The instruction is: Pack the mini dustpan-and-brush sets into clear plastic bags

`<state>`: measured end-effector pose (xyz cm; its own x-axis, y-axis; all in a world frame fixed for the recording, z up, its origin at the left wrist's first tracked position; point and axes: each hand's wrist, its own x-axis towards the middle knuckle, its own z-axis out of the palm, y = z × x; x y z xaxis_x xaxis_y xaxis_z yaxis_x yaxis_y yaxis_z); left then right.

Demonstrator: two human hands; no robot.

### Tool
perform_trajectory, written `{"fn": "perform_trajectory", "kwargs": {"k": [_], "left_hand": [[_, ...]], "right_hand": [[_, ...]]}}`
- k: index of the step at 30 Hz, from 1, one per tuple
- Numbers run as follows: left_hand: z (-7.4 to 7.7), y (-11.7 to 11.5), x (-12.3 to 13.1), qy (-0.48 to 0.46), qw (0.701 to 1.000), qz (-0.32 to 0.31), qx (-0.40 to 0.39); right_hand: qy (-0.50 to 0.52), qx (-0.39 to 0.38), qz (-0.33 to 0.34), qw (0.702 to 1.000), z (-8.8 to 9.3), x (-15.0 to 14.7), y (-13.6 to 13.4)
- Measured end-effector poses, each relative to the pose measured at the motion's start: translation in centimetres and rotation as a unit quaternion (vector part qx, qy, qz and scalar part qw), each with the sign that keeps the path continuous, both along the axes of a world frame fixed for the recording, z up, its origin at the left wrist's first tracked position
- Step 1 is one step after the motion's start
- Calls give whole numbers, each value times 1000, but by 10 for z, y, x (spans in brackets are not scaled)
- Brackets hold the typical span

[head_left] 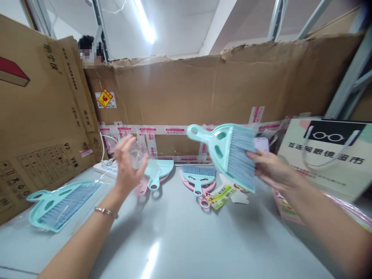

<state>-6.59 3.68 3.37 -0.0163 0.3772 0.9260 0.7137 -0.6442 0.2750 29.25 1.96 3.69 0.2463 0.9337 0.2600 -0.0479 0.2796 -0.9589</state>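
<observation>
Above the table (180, 240), right hand (269, 168) around 1 teal brush (229, 151), left hand (128, 166) wide open.

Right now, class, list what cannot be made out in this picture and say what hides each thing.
All in the head view:
left hand: motion-blurred; whether it grips the clear film cannot be told.
phone: mostly hidden behind the teal brush held in the right hand.
person: all but the head top hidden by the cardboard wall.
printed card: text too small to read.
</observation>
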Motion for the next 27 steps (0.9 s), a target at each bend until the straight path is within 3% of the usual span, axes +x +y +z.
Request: {"fn": "perform_trajectory", "kwargs": {"k": [1,3,5,7,9,10,12,15,17,20,23,25,27], "left_hand": [[-1,-6,12,15,986,-135,-96],[-7,-16,33,-14,905,-351,-241],[-13,-22,44,-52,846,-444,-292],[-16,-25,48,-94,830,-473,-280],[-16,-25,48,-110,844,-459,-253],[-15,-26,49,-106,856,-445,-242],[-12,-29,51,-86,876,-418,-223],[-9,-35,58,-53,890,-407,-199],[-8,-36,59,-31,901,-394,-180],[-8,-28,49,-69,937,-317,-130],[-8,-12,26,-133,974,-176,-42],[-10,0,12,-89,991,-99,-10],[-15,11,1,2,997,-53,-62]], "right_hand": [[16,-40,69,997,-2,-12,-4],[35,-106,180,977,-9,-37,-10],[11,-134,246,960,-17,-56,-14],[-27,-117,229,966,-21,-66,-16],[-80,-20,92,992,-20,-70,-20],[-125,51,15,991,-17,-72,-23],[-258,186,-50,947,-11,-78,-31],[-466,264,40,843,-1,-95,-38],[-536,272,61,797,7,-104,-35],[-539,296,26,788,20,-98,-18],[-511,334,-29,791,21,-75,8],[-560,329,-13,760,8,-60,23],[-638,291,31,713,-15,-51,34]]}}
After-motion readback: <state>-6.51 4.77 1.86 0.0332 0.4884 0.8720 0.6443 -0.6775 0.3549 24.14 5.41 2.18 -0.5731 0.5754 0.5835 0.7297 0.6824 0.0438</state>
